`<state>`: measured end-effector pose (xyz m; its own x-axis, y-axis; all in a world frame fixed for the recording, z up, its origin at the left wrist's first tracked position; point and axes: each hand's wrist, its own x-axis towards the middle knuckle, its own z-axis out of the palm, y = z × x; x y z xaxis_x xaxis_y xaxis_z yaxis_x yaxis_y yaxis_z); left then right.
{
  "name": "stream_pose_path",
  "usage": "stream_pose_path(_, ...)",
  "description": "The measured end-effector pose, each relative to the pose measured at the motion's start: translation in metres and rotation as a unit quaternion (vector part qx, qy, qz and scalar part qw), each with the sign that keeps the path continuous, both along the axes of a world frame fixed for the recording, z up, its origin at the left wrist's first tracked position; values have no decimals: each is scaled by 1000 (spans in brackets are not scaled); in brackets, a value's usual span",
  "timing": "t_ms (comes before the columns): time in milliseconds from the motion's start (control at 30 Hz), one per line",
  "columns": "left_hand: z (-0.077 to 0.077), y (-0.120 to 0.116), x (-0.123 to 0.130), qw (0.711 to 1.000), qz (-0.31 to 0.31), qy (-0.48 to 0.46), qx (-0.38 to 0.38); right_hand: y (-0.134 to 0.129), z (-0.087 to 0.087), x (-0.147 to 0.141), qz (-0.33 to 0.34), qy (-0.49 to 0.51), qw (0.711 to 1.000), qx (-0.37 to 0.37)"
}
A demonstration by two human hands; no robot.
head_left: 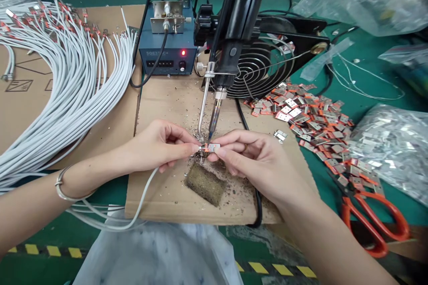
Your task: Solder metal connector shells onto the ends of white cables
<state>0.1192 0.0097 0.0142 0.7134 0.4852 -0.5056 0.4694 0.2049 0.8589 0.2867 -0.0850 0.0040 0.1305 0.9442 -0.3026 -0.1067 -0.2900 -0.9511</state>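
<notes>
Under the tip of the soldering iron (216, 109), my two hands meet over the cardboard. My left hand (170, 144) pinches the end of a white cable (146, 191), which hangs down below it and curves left. Between thumb and fingers, my right hand (244, 153) grips a small USB connector (214, 147) with a metal shell and an orange part. The cable end and the connector touch or nearly touch. A thin bent metal tube (202, 113) points down beside the iron's tip. Just below the hands lies a brown sponge (205, 183).
A blue soldering unit (167, 55) and a fan (257, 69) stand behind. Many white cables (70, 71) spread at left. At right are piled connectors (314, 120), a plastic bag (394, 147) and orange-handled scissors (371, 218). A black cable (258, 207) runs under my right hand.
</notes>
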Motion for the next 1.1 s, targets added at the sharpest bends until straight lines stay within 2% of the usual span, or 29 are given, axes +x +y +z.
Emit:
stream_pose_path(633, 3, -1, 1, 1000, 9, -3, -8, -2, -5, 4, 18, 66, 997, 20)
stream_pose_path(933, 2, 0, 1, 1000, 7, 5, 5, -1, -2, 2, 3, 19, 1000, 6)
stream_pose_path(1100, 5, -2, 2, 1000, 12, 5, 0, -1, -3, 2, 11, 42, 999, 19)
